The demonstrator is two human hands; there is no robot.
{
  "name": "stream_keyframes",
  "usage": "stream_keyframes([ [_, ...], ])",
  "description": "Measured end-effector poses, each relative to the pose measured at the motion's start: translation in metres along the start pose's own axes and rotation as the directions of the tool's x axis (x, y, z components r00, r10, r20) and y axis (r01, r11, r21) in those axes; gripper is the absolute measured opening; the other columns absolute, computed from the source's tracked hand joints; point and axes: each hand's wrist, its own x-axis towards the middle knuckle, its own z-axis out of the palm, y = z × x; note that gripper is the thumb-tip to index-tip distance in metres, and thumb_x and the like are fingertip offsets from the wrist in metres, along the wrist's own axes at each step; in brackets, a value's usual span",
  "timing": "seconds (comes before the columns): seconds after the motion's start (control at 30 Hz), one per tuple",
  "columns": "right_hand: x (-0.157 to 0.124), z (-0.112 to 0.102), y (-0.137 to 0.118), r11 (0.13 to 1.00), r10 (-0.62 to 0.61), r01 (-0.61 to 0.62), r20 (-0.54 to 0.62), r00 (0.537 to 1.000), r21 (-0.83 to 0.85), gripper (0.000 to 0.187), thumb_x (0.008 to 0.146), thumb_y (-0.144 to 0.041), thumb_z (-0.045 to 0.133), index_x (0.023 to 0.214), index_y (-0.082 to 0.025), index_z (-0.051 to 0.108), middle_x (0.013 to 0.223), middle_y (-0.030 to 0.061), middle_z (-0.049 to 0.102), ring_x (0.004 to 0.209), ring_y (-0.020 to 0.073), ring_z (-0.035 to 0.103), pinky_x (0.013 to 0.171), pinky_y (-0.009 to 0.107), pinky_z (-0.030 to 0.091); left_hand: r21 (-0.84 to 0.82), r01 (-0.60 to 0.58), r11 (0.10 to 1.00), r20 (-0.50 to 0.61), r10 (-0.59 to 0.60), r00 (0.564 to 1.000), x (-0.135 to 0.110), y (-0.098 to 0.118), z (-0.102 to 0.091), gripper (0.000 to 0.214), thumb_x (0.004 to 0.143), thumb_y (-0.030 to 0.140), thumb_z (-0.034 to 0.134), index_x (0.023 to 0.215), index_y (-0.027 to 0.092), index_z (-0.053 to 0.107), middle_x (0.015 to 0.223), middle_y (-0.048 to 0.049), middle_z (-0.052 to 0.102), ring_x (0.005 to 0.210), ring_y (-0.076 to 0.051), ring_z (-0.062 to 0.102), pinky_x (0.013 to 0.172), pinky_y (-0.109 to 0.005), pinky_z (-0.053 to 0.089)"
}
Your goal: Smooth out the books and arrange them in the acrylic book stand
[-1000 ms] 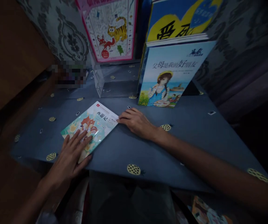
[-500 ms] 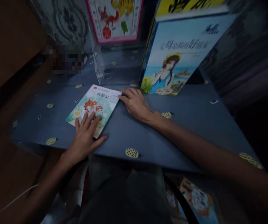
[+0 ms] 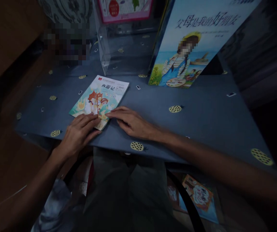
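Observation:
A thin picture book [image 3: 111, 93] with a white and green illustrated cover lies closed and tilted on the blue tablecloth. Across its near left corner rests my left hand [image 3: 77, 132], fingers loosely stretched over the cover and the thumb along the bottom edge. My right hand [image 3: 133, 124] lies at the lower right side of the book. Its outstretched fingertips reach onto the cover, while the other fingers are bent a little against the cloth. Neither hand grips the book.
A large blue book [image 3: 193, 58] stands upright behind on the right. A clear acrylic stand [image 3: 103, 51] and a pink-framed book [image 3: 126, 16] are at the back. The pineapple-patterned tablecloth [image 3: 201, 129] covers the table. Below its front edge lie more books [image 3: 201, 196].
My right hand has moved from the book's top right corner down to its lower right side. My left hand has drawn back towards the near corner. The camera view has tilted down.

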Motion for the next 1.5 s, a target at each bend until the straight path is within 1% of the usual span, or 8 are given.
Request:
stream_keyframes([
  [0.47,0.000,-0.004,0.001,0.999,-0.026,0.025,0.026,0.999,0.031,0.048,0.097,-0.007,0.046,0.139,-0.023,0.063,0.129,0.0101,0.071,0.124,0.0231,0.060,0.107,0.048,0.053,-0.122,0.049,0.991,-0.040,-0.055,0.998,0.008,-0.005,-0.007,0.026,0.100,0.038,0.061,0.116,0.025,0.077,0.118,-0.0074,0.079,0.108,-0.024,0.075,0.096,-0.041,0.060],
  [0.7,-0.001,-0.003,-0.002,0.996,-0.074,0.077,0.065,0.995,-0.053,0.042,0.097,-0.007,0.050,0.134,-0.018,0.067,0.125,0.0138,0.072,0.126,0.0247,0.059,0.105,0.048,0.053,-0.074,0.064,0.995,-0.048,-0.068,0.997,0.004,0.000,-0.004,0.030,0.097,0.044,0.065,0.119,0.025,0.075,0.122,-0.0092,0.076,0.110,-0.026,0.072,0.097,-0.045,0.058],
  [0.87,0.001,-0.006,-0.004,0.991,-0.028,0.040,0.100,0.995,-0.125,0.037,0.101,-0.013,0.051,0.131,-0.023,0.068,0.128,0.0104,0.072,0.130,0.0242,0.059,0.109,0.051,0.049,-0.113,0.139,0.984,-0.001,-0.140,0.990,0.014,-0.010,-0.004,0.028,0.102,0.040,0.056,0.112,0.025,0.077,0.114,-0.0082,0.077,0.106,-0.024,0.070,0.095,-0.042,0.055],
  [1.07,0.010,-0.011,0.010,0.893,0.233,-0.241,-0.068,0.970,-0.380,0.036,0.104,-0.031,0.051,0.133,-0.018,0.067,0.148,0.0188,0.059,0.144,0.0344,0.048,0.113,0.061,0.043,0.084,0.419,0.904,0.120,-0.426,0.897,0.062,-0.055,0.002,0.049,0.100,0.050,0.047,0.136,0.019,0.064,0.138,-0.0178,0.062,0.126,-0.036,0.059,0.104,-0.054,0.048],
  [1.23,0.014,-0.011,0.020,0.824,0.358,-0.392,-0.162,0.920,-0.408,0.048,0.103,-0.042,0.052,0.144,-0.018,0.059,0.159,0.0192,0.048,0.151,0.0397,0.039,0.119,0.065,0.036,0.046,0.575,0.817,0.094,-0.576,0.812,0.099,-0.077,0.010,0.049,0.094,0.043,0.057,0.135,0.016,0.063,0.118,-0.0167,0.069,0.118,-0.037,0.063,0.105,-0.052,0.046],
  [1.3,0.015,-0.010,0.021,0.830,0.368,-0.400,-0.158,0.916,-0.389,0.051,0.103,-0.044,0.051,0.146,-0.016,0.057,0.160,0.0203,0.047,0.151,0.0387,0.039,0.121,0.064,0.036,-0.105,0.648,0.755,0.037,-0.648,0.761,0.107,-0.084,0.012,0.047,0.087,0.038,0.067,0.128,0.015,0.066,0.109,-0.0148,0.072,0.110,-0.035,0.067,0.101,-0.048,0.050],
  [1.37,0.014,-0.011,0.022,0.837,0.380,-0.409,-0.150,0.913,-0.363,0.054,0.103,-0.043,0.051,0.147,-0.012,0.055,0.161,0.0227,0.044,0.152,0.0372,0.039,0.123,0.061,0.035,-0.364,0.704,0.609,0.081,-0.732,0.676,0.112,-0.091,0.013,0.035,0.081,0.033,0.072,0.111,0.014,0.072,0.093,-0.0107,0.075,0.091,-0.030,0.072,0.085,-0.039,0.056],
  [1.5,0.011,-0.012,0.029,0.858,0.404,-0.437,-0.170,0.899,-0.271,0.056,0.103,-0.042,0.049,0.147,-0.007,0.054,0.162,0.0256,0.041,0.152,0.0363,0.038,0.124,0.059,0.035,-0.724,0.683,0.099,0.401,-0.745,0.533,0.119,-0.094,0.014,0.011,0.083,0.024,0.068,0.084,0.013,0.068,0.065,-0.0050,0.071,0.055,-0.020,0.067,0.055,-0.029,0.056],
])
